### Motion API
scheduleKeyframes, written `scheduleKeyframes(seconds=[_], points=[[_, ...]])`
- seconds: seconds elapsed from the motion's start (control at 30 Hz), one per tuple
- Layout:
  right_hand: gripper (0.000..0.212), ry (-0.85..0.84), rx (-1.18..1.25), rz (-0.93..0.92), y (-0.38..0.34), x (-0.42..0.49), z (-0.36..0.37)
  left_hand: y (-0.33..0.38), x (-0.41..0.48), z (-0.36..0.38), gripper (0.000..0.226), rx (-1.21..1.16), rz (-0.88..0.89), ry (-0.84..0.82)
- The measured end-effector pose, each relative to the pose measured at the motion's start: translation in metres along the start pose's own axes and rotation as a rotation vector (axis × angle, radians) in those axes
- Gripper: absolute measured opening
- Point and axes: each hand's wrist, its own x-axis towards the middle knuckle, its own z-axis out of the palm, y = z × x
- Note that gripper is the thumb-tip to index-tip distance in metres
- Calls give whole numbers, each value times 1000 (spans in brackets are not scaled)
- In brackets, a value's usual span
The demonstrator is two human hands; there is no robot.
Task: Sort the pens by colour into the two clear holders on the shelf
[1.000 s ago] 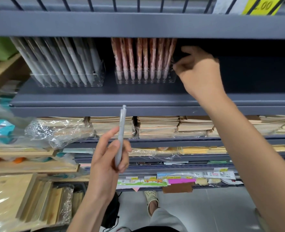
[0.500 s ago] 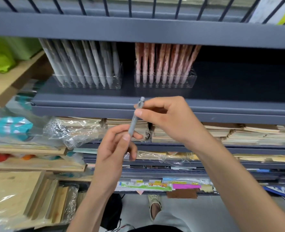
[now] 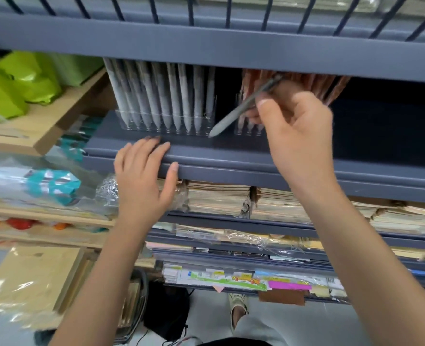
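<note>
My right hand (image 3: 296,131) pinches a grey pen (image 3: 241,108) that slants down to the left, its tip just off the right end of the left clear holder (image 3: 166,126). That holder stands on the grey shelf (image 3: 231,151) and is filled with several grey pens. The right clear holder (image 3: 249,128), with several brown-orange pens (image 3: 331,88), sits mostly behind my right hand. My left hand (image 3: 144,178) rests with straight fingers on the shelf's front edge, below the left holder, and holds nothing.
The upper shelf's grey beam (image 3: 206,48) hangs low over the pen tops. Stacks of paper pads (image 3: 219,201) fill the shelf below. Green bags (image 3: 19,83) and wooden boards (image 3: 32,283) lie to the left. The shelf to the right of the holders is dark and bare.
The grey pen passed from my left hand to my right, which lifted it up to the holders. My left hand let go and moved onto the shelf edge.
</note>
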Motion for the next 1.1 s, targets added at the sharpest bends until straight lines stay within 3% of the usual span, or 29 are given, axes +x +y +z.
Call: scheduleKeyframes(seconds=[0.1, 0.3, 0.6, 0.8, 0.9, 1.1], points=[[12, 119, -79, -49, -1, 8, 9, -10, -6, 21, 40, 62, 69, 134], [21, 65, -196, -61, 6, 24, 32, -18, -4, 41, 41, 110, 109, 288], [44, -61, -428, -133, 7, 55, 66, -21, -3, 42, 43, 135, 127, 287], [32, -59, -493, -144, 15, 60, 73, -20, -3, 40, 43, 140, 125, 261], [37, -72, -521, -168, 20, 56, 75, -20, -2, 39, 43, 128, 120, 248], [29, -15, -363, -152, 38, 39, 78, -14, -3, 28, 42, 74, 99, 196]])
